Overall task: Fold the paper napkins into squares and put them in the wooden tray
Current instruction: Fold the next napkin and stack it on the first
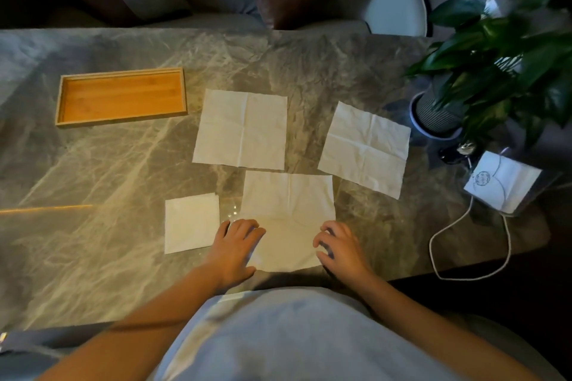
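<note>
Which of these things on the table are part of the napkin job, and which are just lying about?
Part of the job: wooden tray; folded napkin; nearest open napkin; middle open napkin; right open napkin.
Lying about: potted plant; white packet; cord.

Grey, pale-veined stone worktop [108, 226], polished and glossy. Shallow rectangular honey-coloured wooden tray [121, 119], smooth, satin grain. Unfolded white square paper napkin [241, 128], thin, matt, crease-lined. Small folded white paper napkin [192, 223], matt. Dark green plant leaves [495, 49], waxy, shiny
</note>
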